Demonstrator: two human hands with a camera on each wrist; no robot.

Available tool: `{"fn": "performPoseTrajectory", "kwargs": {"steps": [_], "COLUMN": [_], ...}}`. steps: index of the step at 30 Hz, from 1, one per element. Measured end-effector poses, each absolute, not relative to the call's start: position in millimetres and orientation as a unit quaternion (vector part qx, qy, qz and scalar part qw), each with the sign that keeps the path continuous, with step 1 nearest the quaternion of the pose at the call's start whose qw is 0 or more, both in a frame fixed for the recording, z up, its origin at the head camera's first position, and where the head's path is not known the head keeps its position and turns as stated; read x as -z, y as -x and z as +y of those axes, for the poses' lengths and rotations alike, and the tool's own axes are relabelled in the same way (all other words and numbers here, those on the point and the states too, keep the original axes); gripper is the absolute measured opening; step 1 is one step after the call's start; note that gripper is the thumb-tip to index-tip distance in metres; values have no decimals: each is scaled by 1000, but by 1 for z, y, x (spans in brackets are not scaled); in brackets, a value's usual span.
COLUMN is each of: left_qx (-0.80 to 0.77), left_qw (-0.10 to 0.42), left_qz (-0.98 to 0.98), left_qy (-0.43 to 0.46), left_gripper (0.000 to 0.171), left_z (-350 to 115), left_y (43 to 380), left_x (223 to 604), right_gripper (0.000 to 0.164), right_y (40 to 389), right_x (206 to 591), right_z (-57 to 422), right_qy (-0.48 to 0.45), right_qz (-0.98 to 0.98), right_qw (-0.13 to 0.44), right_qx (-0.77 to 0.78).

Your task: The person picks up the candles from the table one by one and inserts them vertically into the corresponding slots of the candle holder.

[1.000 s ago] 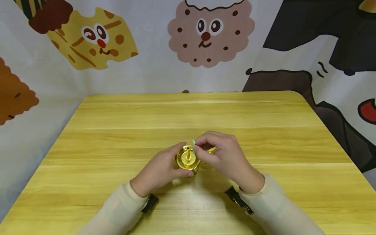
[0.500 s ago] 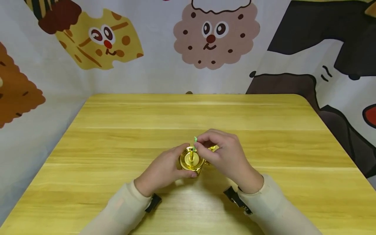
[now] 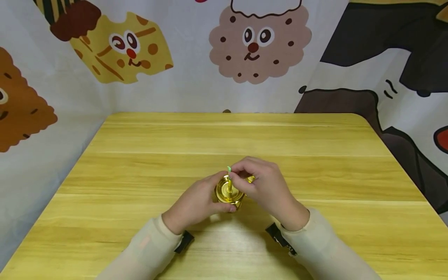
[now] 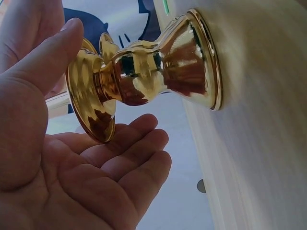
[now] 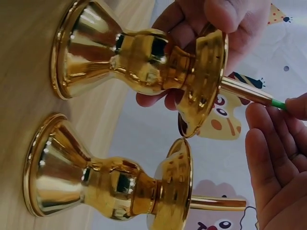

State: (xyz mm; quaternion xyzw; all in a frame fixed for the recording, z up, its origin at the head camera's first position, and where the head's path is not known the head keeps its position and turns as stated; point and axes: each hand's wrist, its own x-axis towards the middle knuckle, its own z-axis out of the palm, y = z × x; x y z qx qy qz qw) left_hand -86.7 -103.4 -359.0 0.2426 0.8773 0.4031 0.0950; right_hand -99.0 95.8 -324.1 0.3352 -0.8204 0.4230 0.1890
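A shiny gold candlestick (image 5: pixel 144 62) with a wide dish and a thin upright tube stands on the table. My left hand (image 3: pixel 194 202) holds it at the dish, thumb on one side of the rim and fingers around the other, as the left wrist view (image 4: pixel 91 103) also shows on the dish. Between thumb and fingertips, my right hand (image 3: pixel 264 182) pinches a thin green stick (image 5: pixel 278 104). The stick's lower end meets the top of the tube (image 5: pixel 244 90); how deep it sits inside is hidden. A small green tip (image 3: pixel 229 168) sticks up above the fingers.
A second gold candlestick (image 5: pixel 110 189) of the same shape stands close to the right, mostly behind my right hand in the head view. The wooden table (image 3: pixel 140 140) reaches back to a cartoon-printed cloth (image 3: pixel 189 85).
My right hand has moved slightly left and down, bringing the green stick from beside the tube onto its top. The left hand keeps its hold. The head view has shifted a little.
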Motion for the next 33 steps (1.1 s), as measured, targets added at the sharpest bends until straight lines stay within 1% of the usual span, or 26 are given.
{"fn": "performPoseTrajectory", "kwargs": {"steps": [8, 18, 26, 33], "left_qx": [-402, -404, -391, -381], "left_qw": [98, 96, 82, 75], "left_qz": [877, 876, 883, 892], "left_qy": [-246, -247, -245, -231], "left_gripper": [75, 72, 80, 84], "left_z": [-103, -103, -103, -104], "left_y": [88, 87, 88, 90], "left_x": [359, 360, 360, 361], "right_gripper": [9, 10, 8, 8], "right_y": [98, 98, 94, 92], "right_x": [325, 325, 318, 303], "right_z": [97, 97, 103, 116], "right_qy": [-327, -333, -310, -292], "right_qz": [-834, -831, -840, -851], "right_qw": [175, 168, 141, 153], "right_qx": [-409, -412, -423, -409]}}
